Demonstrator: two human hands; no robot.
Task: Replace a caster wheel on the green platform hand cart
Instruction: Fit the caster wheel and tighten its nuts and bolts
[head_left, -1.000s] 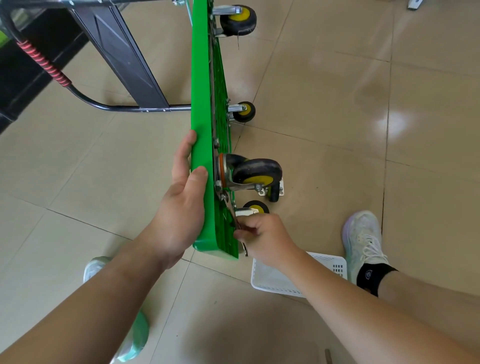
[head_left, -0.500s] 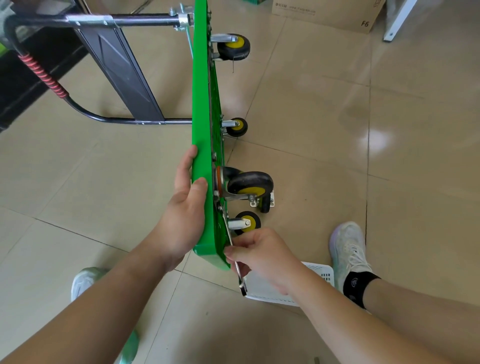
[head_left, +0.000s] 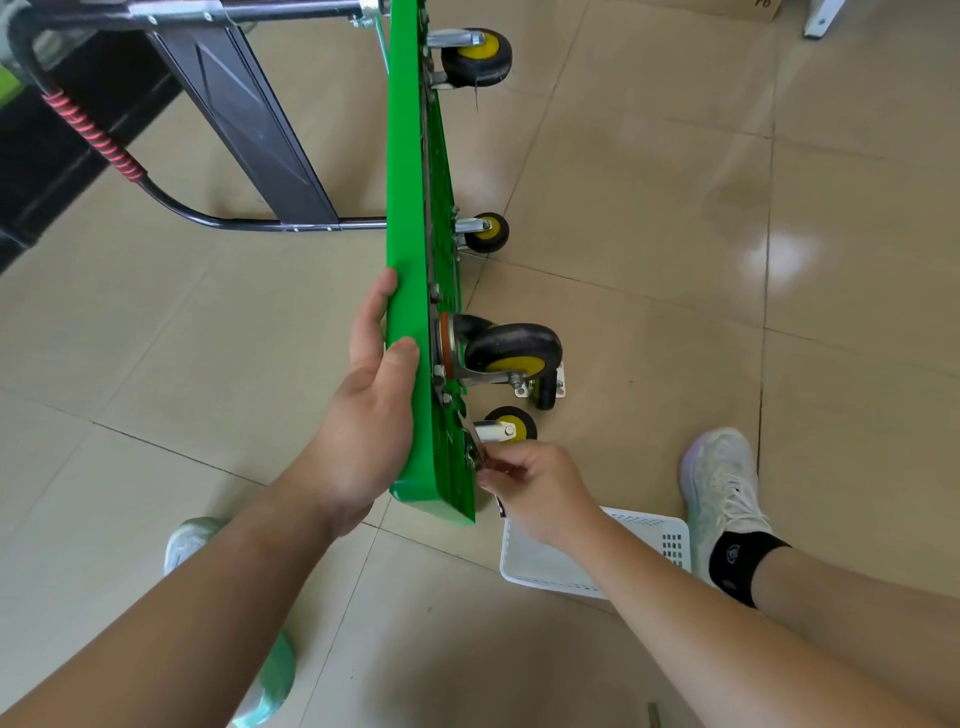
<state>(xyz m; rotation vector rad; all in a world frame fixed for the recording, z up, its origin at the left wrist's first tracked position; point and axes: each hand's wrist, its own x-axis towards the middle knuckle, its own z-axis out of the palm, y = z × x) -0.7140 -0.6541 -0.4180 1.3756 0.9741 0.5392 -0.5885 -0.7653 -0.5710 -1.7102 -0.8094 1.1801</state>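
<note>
- Head view, change: the right hand (head_left: 535, 488) has risen again toward the underside of the green cart deck (head_left: 410, 260). Half a second ago the slim metal wrench (head_left: 475, 441) hung below its fingers; it now points up from them to a fastener just above the hand.
- Head view, hands: the right hand pinches the wrench between thumb and curled fingers. The left hand (head_left: 374, 415) stays wrapped over the deck's edge, thumb on top, steadying the cart on its side.
- Head view, task object: the large caster wheel (head_left: 511, 353) sits on the underside just above the right hand. A loose caster (head_left: 548, 387) lies on the floor beyond it.
- Head view, meaning: the back-and-forth of the wrench suggests one stroke in a series on a mounting bolt. Whether it loosens or tightens cannot be told.
- Head view, surroundings: a white basket (head_left: 649, 525) lies on the floor under the right forearm.
- Head view, writing: no brand is legible on cart or wheels. A cardboard box (head_left: 748, 8), far above both hands, shows only a cropped mark; a sock (head_left: 737, 556) carries a small unreadable emblem.
</note>
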